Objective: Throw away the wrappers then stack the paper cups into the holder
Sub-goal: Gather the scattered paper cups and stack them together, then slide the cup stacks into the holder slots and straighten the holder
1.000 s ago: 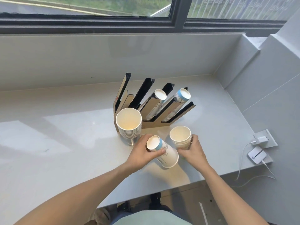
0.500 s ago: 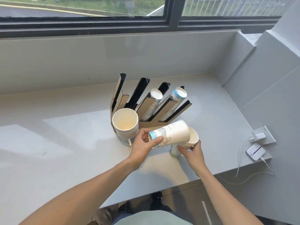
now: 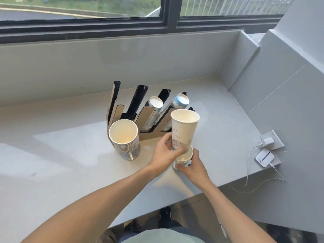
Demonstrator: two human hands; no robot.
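My left hand (image 3: 165, 153) grips the base of a tall white paper cup (image 3: 183, 128), held upright with its mouth up, its foot set into a short stack of cups (image 3: 184, 159) on the counter. My right hand (image 3: 193, 168) steadies that short stack from the front. A fan-shaped cardboard cup holder (image 3: 133, 109) stands behind, with two of its slots filled by stacks of cups (image 3: 178, 105). To its front left a taller stack of cups (image 3: 124, 135) stands upright on a metal base.
The grey counter (image 3: 61, 155) runs to a wall under a window. At the right edge a white charger (image 3: 267, 142) and a small white device (image 3: 264, 157) lie with cables hanging over the counter's edge. A slanted wall closes the right side.
The left hand has turned the cup from lying on its side, mouth toward me, to upright, and brought it onto the short stack. The right hand stays on that stack.
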